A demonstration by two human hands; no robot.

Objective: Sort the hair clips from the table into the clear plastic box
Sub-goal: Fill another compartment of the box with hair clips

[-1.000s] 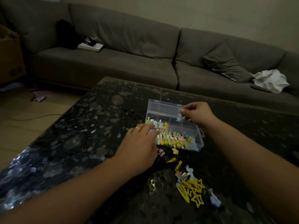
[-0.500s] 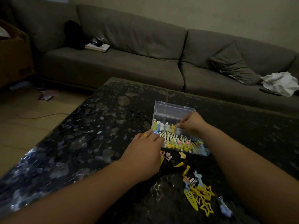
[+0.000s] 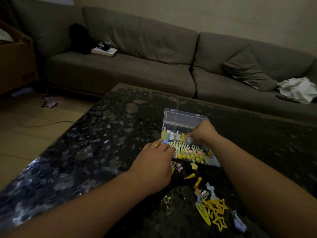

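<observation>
Over the clear plastic box (image 3: 186, 120), the right hand (image 3: 202, 132) fingers pinch together on a small pale clip (image 3: 188, 138); seat it upright in the row. The left hand (image 3: 154, 166) fingers lie loosely curled against the box's near corner, gripping nothing that I can see.

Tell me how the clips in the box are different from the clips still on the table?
The clips in the box stand in neat rows, while the clips on the table lie in a loose, jumbled pile. The boxed ones look small, many pale loops with little pink and yellow ends; the pile holds larger flat yellow stars. The right hand reaches into the boxed row; neither hand touches the pile. Both groups are colourful, with plenty of yellow.
</observation>
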